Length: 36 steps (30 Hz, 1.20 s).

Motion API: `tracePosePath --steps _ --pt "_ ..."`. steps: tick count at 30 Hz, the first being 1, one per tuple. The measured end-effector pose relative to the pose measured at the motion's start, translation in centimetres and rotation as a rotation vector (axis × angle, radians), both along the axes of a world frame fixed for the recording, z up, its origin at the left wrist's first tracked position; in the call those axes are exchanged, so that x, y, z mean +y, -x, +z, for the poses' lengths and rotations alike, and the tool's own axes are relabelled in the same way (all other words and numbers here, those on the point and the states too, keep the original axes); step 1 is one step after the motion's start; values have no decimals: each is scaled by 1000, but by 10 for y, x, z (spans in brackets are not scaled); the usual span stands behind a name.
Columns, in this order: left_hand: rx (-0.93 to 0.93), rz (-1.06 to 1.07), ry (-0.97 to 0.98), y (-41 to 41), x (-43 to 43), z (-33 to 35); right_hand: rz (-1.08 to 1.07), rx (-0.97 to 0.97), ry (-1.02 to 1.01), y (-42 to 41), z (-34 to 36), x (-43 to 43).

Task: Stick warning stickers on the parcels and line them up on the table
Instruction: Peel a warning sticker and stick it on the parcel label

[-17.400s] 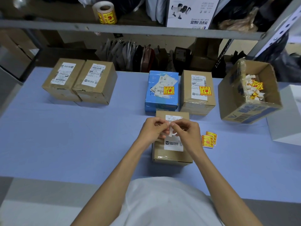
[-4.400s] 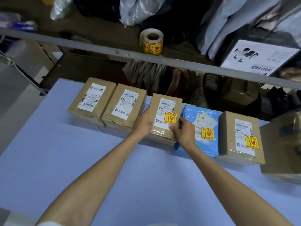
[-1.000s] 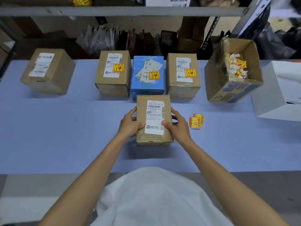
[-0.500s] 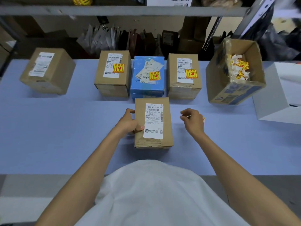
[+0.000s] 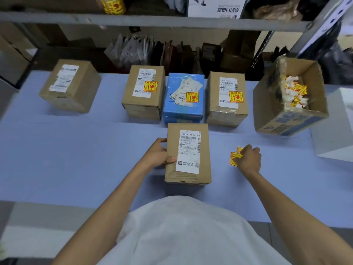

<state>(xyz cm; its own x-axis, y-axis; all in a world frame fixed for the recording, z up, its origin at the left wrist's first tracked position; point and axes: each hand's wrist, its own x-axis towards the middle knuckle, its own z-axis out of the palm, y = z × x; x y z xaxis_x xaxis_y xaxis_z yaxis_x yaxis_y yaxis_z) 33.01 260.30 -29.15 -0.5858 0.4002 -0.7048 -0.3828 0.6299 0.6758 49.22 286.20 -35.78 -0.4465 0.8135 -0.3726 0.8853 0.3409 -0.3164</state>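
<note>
A brown parcel [image 5: 188, 153] with a white shipping label and no warning sticker lies in front of me on the blue table [image 5: 86, 150]. My left hand [image 5: 159, 154] grips its left side, thumb on top. My right hand [image 5: 248, 159] reaches down onto the loose yellow warning stickers [image 5: 234, 158] to the parcel's right, fingers curled on them. Behind stand three stickered parcels in a row: a brown one [image 5: 144, 92], a blue one [image 5: 184, 97] and another brown one [image 5: 227, 98]. A brown parcel [image 5: 69, 86] without a sticker sits apart at the far left.
An open cardboard box [image 5: 290, 111] with crumpled sticker backings stands at the right, next to a white box [image 5: 336, 123] at the edge. A metal shelf rail [image 5: 152, 21] runs overhead with a sticker roll [image 5: 112, 4] on it.
My right hand left the parcel's right side and moved right onto the loose stickers. My left hand kept its hold on the parcel, which stayed put.
</note>
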Motion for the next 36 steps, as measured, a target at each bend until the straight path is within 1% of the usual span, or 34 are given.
tracePosePath --steps 3,6,14,16,17,21,23,24,26,28,30,31,34,36 --pt "27 9 -37 -4 -6 -1 -17 77 35 -3 -2 0" --pt "36 14 -60 -5 -8 -2 -37 95 45 -7 -3 0" --pt "70 -3 -72 -7 -7 -1 -32 105 -47 -4 0 1" --pt "86 13 -99 -9 -8 -1 -57 169 -82 -2 5 -4" --pt "116 16 -118 -9 -8 -2 -92 245 -73 1 9 -7" --pt "274 44 -175 -12 -5 -5 -282 693 190 26 48 -26" --pt "410 110 -219 -16 1 -4 -292 845 333 42 74 -43" --pt "473 141 -252 -18 5 -1 -276 889 409 50 85 -53" --pt "494 214 -322 -19 15 9 -202 904 559 62 101 -73" --pt "395 243 -358 -17 24 17 -101 875 651 68 106 -91" --pt "283 242 -368 -17 32 23 -24 855 668 71 104 -103" --pt "278 253 -361 -18 35 24 -6 848 666 71 102 -108" --pt "337 310 -328 -20 36 24 -11 842 663 70 96 -115" --pt "331 331 -338 -21 34 22 -26 840 634 68 94 -118"
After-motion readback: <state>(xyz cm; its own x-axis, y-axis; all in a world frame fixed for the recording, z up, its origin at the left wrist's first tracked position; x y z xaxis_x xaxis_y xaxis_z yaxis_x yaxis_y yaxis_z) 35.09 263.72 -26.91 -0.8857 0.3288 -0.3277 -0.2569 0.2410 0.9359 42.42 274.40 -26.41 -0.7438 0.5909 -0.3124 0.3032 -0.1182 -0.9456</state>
